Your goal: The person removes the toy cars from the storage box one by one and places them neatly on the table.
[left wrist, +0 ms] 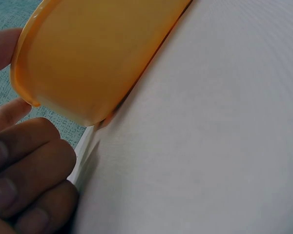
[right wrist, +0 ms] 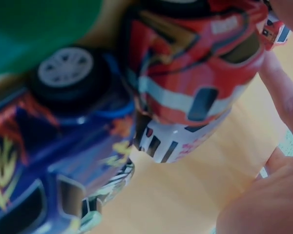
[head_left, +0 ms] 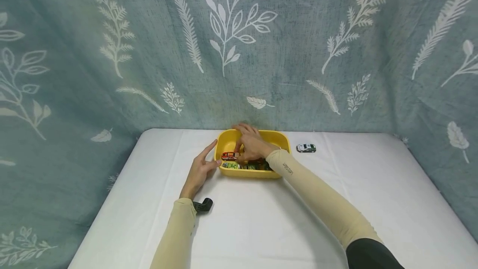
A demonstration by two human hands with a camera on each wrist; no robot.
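Observation:
A yellow bin [head_left: 248, 174] holds several toy cars, most of them along its near side. My left hand [head_left: 199, 173] grips the bin's left end with thumb and index finger, while its other fingers [left wrist: 31, 168] curl below the rim. Reaching over the bin from the right, my right hand [head_left: 252, 144] pinches the right end of a red toy car [head_left: 229, 156] between thumb and finger. Its other fingers reach the far rim. The right wrist view shows a blue toy car [right wrist: 63, 141], a larger red one [right wrist: 195, 63] and a white one [right wrist: 178, 141].
A white and dark toy police car [head_left: 306, 148] stands on the white-covered table [head_left: 242, 223], right of the bin. Behind the table hangs a teal leaf-patterned curtain [head_left: 291, 49]. My right forearm [head_left: 317, 194] crosses over the bin's near right corner.

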